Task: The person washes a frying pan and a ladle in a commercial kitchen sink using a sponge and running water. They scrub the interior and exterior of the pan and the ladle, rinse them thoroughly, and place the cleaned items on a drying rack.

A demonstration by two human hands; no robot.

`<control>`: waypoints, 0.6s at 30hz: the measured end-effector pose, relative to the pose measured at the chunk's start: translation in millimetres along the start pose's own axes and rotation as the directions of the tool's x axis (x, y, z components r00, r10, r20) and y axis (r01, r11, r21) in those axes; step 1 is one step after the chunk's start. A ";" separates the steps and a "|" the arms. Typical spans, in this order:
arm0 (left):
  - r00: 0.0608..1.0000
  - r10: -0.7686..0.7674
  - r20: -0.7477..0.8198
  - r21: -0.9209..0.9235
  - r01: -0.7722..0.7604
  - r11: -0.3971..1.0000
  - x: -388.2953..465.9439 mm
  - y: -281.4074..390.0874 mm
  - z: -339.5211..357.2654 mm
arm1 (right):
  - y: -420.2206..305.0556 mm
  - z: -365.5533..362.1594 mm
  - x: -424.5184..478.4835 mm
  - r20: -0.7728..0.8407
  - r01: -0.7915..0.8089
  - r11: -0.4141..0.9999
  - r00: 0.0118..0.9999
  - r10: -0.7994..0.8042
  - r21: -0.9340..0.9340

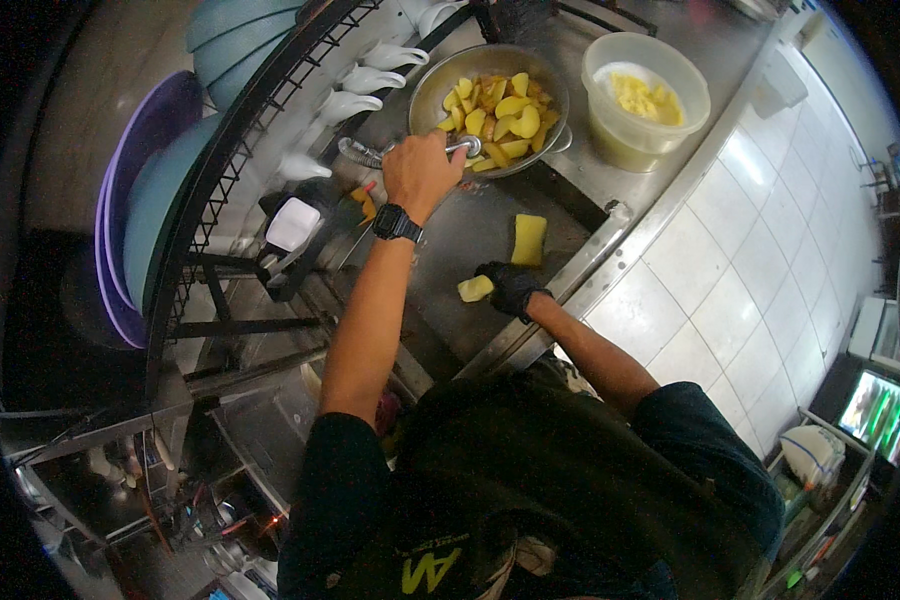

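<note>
My left hand, bare with a black wristwatch, grips a metal faucet or spray handle with a flexible hose. It is over the near-left rim of a metal bowl holding yellow potato pieces, many with skin on. My right hand, in a black glove, is low over the metal surface, closed on a small pale yellow piece that looks like potato. Just beyond it lies a yellow block, perhaps a sponge or cut potato. The gloved fingers are partly hidden.
A translucent plastic tub with yellow pieces stands right of the bowl. A black wire rack with blue and purple bowls is at left, beside white pouring jugs. A black holder with a white container stands nearby. A metal counter edge borders the tiled floor.
</note>
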State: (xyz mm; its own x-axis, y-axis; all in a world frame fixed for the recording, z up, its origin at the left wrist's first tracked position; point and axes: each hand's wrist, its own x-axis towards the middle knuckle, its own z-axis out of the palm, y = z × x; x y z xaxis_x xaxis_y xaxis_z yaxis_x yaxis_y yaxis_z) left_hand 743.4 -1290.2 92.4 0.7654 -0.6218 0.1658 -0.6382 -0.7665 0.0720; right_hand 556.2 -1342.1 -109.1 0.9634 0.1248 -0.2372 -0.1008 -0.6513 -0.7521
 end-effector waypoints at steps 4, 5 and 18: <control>0.999 0.026 0.027 -0.022 -0.026 0.999 -4.3 3.4 -9.8 | 28.4 26.4 4.6 -0.148 0.091 0.996 0.985 -0.088 0.010; 0.999 0.040 0.032 -0.027 -0.039 0.999 -4.4 3.8 -11.5 | 31.5 29.8 4.9 -0.183 0.116 0.993 0.977 -0.113 0.004; 0.991 0.133 0.001 0.057 -0.133 0.989 -13.6 -5.6 -0.8 | 13.7 11.1 -0.5 -0.060 0.015 1.000 0.998 -0.016 -0.021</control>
State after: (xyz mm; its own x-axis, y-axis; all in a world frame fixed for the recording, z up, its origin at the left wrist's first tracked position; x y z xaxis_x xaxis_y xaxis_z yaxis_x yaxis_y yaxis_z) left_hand 736.6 -1277.3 90.5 0.6738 -0.7184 0.1731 -0.7285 -0.6850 -0.0068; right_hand 551.6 -1342.7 -126.1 0.9781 0.0898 -0.1878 -0.0815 -0.6646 -0.7427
